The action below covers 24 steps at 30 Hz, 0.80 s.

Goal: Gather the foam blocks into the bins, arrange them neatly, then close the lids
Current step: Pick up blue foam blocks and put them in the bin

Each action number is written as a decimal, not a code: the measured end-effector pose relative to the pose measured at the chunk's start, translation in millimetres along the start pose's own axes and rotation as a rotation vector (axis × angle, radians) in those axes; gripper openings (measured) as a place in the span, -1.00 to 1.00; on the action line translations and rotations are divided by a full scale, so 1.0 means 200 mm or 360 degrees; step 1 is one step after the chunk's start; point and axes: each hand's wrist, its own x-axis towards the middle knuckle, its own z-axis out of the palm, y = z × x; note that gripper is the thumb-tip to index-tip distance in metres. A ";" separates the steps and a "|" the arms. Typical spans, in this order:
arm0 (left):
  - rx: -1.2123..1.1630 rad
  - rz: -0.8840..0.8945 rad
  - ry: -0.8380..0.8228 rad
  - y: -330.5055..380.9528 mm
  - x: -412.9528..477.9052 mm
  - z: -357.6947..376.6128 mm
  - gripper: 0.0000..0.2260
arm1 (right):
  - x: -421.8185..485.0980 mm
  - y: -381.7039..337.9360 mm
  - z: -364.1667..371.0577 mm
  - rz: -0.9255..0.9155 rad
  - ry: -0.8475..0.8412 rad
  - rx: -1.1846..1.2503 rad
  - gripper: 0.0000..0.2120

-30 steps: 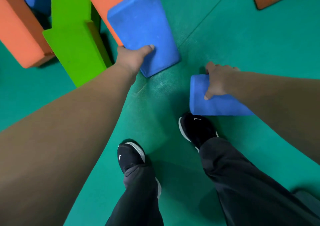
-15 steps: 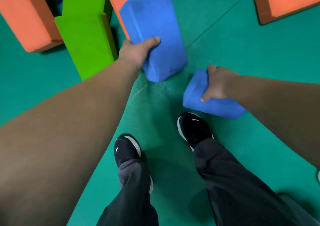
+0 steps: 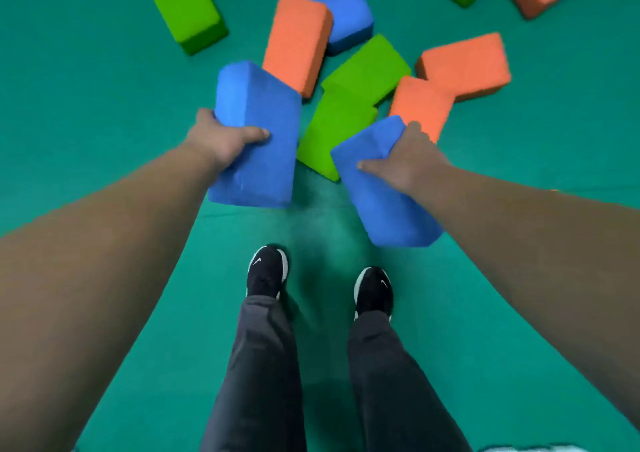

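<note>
Right, your left hand (image 3: 225, 143) is clamped on the left blue block (image 3: 266, 112): thumb across the near face, fingers curled round the far side, out of sight. Your right hand (image 3: 405, 164) grips the right blue block (image 3: 388, 209) the same way, with the thumb flat on top and the fingers over the upper edge. Both grips sit near the upper end, so the lower ends hang toward your shoes (image 3: 266, 271). That looks like one block per hand to halve the trips. The left block's long axis runs almost straight up-down in frame, top end leaning slightly left. The right block's axis is diagonal, upper left to lower right. Both appear off the green mat (image 3: 86, 105), though contact at the lower ends is hard to rule out. Past your hands, centre frame, a loose pile waits: green block (image 3: 332, 133), a second green (image 3: 370, 67) and orange blocks (image 3: 298, 43), touching or overlapping. More blocks are scattered across the top edge, well apart. No bins in view, so you'll need to turn to find them. Align both blocks before dropping them in.
</note>
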 end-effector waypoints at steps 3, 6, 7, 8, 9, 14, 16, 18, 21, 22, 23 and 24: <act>-0.0075 -0.0050 0.0191 -0.13 -0.22 -0.37 -0.13 | -0.10 -0.43 -0.13 -0.0326 0.0041 -0.0143 0.12; -0.0120 -0.0175 0.0337 -0.35 -0.41 -0.62 -0.19 | -0.24 -0.86 -0.10 -0.0574 0.0025 -0.0268 0.12; -0.0140 -0.0216 0.0375 -0.45 -0.47 -0.68 -0.20 | -0.29 -0.98 -0.05 -0.0634 0.0025 -0.0307 0.14; -0.0157 -0.0272 0.0406 -0.57 -0.52 -0.73 -0.20 | -0.36 -1.10 0.01 -0.0686 0.0029 -0.0355 0.14; -0.0187 -0.0341 0.0425 -0.69 -0.57 -0.77 -0.21 | -0.43 -1.21 0.09 -0.0737 0.0023 -0.0410 0.12; -0.0415 -0.0648 0.0506 -1.46 -0.81 -0.93 -0.21 | -0.86 -1.61 0.68 -0.0937 -0.0178 -0.0562 -0.04; -0.0514 -0.0781 0.0535 -1.80 -0.93 -0.98 -0.23 | -1.06 -1.74 0.97 -0.1026 -0.0270 -0.0646 -0.06; -0.0604 -0.0900 0.0582 -2.14 -1.08 -1.04 -0.23 | -1.29 -1.85 1.27 -0.1136 -0.0352 -0.0775 -0.06; -0.0672 -0.1030 0.0681 -2.58 -1.33 -1.13 -0.22 | -1.69 -2.01 1.68 -0.1316 -0.0462 -0.0933 -0.04; -0.0722 -0.1080 0.0727 -2.73 -1.43 -1.16 -0.23 | -1.84 -2.05 1.82 -0.1377 -0.0514 -0.0990 -0.04; -0.0784 -0.1132 0.0776 -2.87 -1.54 -1.19 -0.24 | -1.99 -2.10 1.95 -0.1433 -0.0567 -0.1034 -0.04; -0.0845 -0.1183 0.0829 -3.01 -1.65 -1.21 -0.25 | -2.14 -2.13 2.07 -0.1489 -0.0612 -0.1072 -0.05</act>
